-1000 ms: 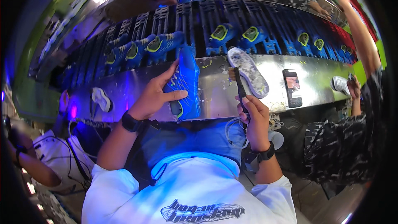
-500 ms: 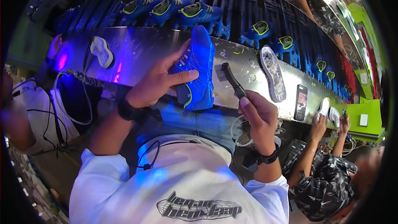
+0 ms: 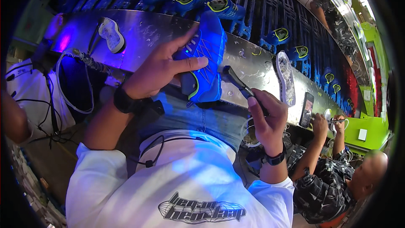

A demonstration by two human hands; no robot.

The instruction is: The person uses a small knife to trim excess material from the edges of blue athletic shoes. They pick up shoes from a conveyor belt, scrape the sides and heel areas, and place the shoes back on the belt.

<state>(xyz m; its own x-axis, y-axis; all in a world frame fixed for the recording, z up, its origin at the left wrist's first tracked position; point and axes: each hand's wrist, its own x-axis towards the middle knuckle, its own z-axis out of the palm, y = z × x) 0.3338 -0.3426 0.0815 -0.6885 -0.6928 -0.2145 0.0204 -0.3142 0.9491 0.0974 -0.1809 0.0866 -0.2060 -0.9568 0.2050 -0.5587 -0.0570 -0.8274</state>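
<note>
My left hand (image 3: 158,69) is closed round a blue shoe upper (image 3: 209,55) with yellow-green collar trim, the thumb lying across its side. The shoe upper is held over the front edge of the metal bench, its toe pointing away from me. In my right hand (image 3: 270,116) is a small black-handled brush (image 3: 240,86), gripped by the handle between thumb and fingers. The brush head is at the right edge of the shoe upper, close to its lower rim; whether the bristles touch it I cannot tell.
Behind the metal bench (image 3: 141,38), several blue shoe uppers (image 3: 225,8) stand on a dark slatted conveyor (image 3: 257,8). A shoe sole (image 3: 111,36) lies at left, another sole (image 3: 285,76) and a phone (image 3: 306,109) at right. Co-workers sit on both sides; a hose (image 3: 90,88) hangs at left.
The brush has turned and come closer to the shoe upper's right edge. My left hand still holds the shoe upper. The view has shifted slightly, and the right co-worker's hands have moved.
</note>
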